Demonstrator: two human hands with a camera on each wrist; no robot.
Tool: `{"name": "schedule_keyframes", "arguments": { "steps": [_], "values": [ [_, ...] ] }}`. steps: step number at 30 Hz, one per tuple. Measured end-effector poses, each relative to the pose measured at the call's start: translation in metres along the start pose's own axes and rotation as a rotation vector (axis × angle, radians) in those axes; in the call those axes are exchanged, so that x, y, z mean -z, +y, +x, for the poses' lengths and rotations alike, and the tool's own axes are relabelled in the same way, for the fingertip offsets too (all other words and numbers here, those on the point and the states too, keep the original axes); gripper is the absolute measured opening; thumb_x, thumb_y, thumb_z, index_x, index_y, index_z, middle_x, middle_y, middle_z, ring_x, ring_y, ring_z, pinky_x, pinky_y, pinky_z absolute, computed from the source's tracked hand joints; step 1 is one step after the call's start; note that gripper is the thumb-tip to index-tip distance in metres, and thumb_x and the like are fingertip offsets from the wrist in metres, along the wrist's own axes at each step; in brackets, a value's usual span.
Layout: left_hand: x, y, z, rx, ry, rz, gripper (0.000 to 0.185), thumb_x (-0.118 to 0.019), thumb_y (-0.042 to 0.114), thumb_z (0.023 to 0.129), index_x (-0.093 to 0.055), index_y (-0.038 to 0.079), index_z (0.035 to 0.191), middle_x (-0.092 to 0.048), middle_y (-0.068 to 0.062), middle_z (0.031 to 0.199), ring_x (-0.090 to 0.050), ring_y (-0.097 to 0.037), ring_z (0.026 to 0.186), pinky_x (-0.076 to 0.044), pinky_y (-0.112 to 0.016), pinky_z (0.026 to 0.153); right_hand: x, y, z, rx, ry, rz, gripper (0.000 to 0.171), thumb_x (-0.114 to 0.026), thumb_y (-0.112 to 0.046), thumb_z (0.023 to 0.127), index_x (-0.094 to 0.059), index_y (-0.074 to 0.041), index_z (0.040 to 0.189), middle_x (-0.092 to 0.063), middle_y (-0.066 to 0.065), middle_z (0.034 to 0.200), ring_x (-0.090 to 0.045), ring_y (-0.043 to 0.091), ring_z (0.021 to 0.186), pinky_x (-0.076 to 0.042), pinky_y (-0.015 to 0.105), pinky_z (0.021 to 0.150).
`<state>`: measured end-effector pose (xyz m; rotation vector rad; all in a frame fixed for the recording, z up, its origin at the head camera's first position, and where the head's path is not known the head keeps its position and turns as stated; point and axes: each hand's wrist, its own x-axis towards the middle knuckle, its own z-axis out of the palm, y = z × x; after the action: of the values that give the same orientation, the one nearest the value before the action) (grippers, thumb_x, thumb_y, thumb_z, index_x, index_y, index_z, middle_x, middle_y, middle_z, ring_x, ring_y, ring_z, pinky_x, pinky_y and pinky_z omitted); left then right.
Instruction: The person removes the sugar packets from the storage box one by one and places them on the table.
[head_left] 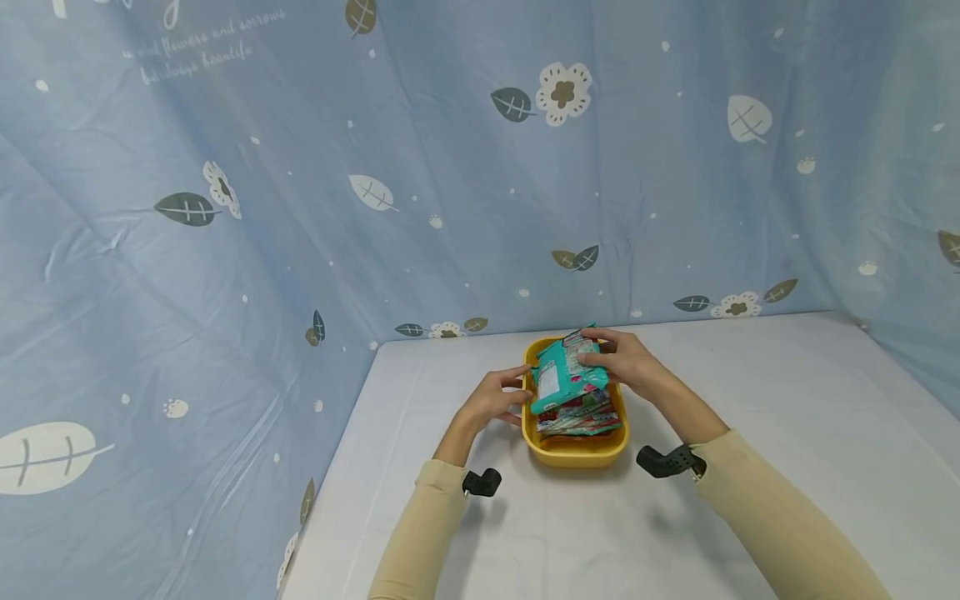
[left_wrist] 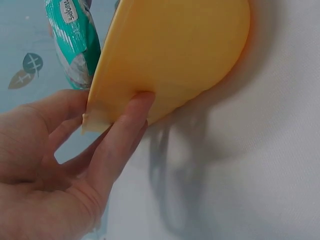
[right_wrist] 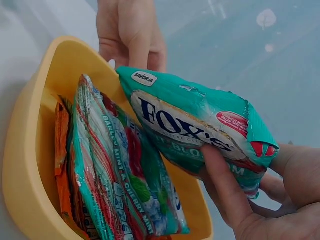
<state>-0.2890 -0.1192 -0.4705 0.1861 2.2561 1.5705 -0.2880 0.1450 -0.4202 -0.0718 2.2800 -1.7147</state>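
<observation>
1. The right hand (head_left: 628, 364) had its fingers (right_wrist: 220, 172) curled round the teal candy packet (right_wrist: 197, 127), pinching it by its right end. The packet hung tilted over the far end of the yellow tub (head_left: 573, 450), its left end dipping toward the stack. A grip that close to one end looked risky: the loose end could have sagged and twisted the packet out of the pinch.

2. The left hand (head_left: 491, 404) steadied the tub from the left. Its thumb (left_wrist: 125, 125) lay pressed against the outer wall (left_wrist: 170, 55), and the other fingers sat behind the rim, loosely curled. Whether they truly clamped the wall, I couldn't tell. If that hold was only a press, a shove from the packet could have slid the tub to the right across the bench (head_left: 750, 400).

3. Inside the tub, the other packets (right_wrist: 115, 175) stood on edge, packed side by side and filling most of the width. The gap at the far side looked tight, so the teal packet could have caught on the rim or ridden up over its neighbours instead of seating.

4. Forcing it might have tipped the standing packets, or spilled one over the near rim onto the bench.

5. The blue flowered cloth (head_left: 300, 167) hung just beyond the tub's far end, so a packet knocked that way could have dropped against it.
</observation>
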Motion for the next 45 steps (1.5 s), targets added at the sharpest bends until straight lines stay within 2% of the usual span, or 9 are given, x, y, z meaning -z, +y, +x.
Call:
{"name": "schedule_keyframes", "arguments": {
  "steps": [12,20,37,45],
  "values": [
    [0.0,0.001,0.0,0.016,-0.002,-0.002,0.059,-0.068,0.013,0.091,-0.048,0.022,0.147,-0.049,-0.021,0.142,-0.069,-0.028,0.099,-0.064,-0.039,0.065,0.007,-0.001,-0.004,0.006,-0.018,0.029,0.066,-0.066,-0.024,0.095,-0.035,-0.016,0.153,-0.05,0.025,0.138,-0.068,0.016,0.09,-0.061,0.039,0.089],
    [0.001,0.001,-0.001,0.012,-0.005,-0.01,0.059,-0.068,0.013,0.092,-0.048,0.023,0.146,-0.047,-0.021,0.143,-0.069,-0.028,0.1,-0.064,-0.039,0.065,0.014,-0.002,-0.01,0.03,-0.018,0.038,0.066,-0.065,-0.024,0.095,-0.035,-0.016,0.153,-0.049,0.025,0.139,-0.067,0.017,0.096,-0.062,0.034,0.087],
    [0.0,0.001,0.0,0.027,-0.005,-0.002,0.058,-0.068,0.014,0.093,-0.048,0.024,0.147,-0.047,-0.021,0.145,-0.069,-0.027,0.1,-0.064,-0.039,0.066,0.021,-0.001,-0.013,0.012,-0.017,0.054,0.067,-0.065,-0.025,0.095,-0.033,-0.017,0.154,-0.046,0.025,0.142,-0.068,0.015,0.092,-0.063,0.031,0.082],
    [0.0,0.001,0.001,0.028,0.005,-0.001,0.058,-0.068,0.014,0.092,-0.049,0.025,0.146,-0.048,-0.02,0.144,-0.07,-0.026,0.098,-0.064,-0.039,0.065,0.023,-0.001,-0.012,0.028,-0.027,0.067,0.068,-0.065,-0.024,0.095,-0.032,-0.017,0.154,-0.045,0.026,0.144,-0.068,0.016,0.094,-0.062,0.037,0.087]
  ]
}}
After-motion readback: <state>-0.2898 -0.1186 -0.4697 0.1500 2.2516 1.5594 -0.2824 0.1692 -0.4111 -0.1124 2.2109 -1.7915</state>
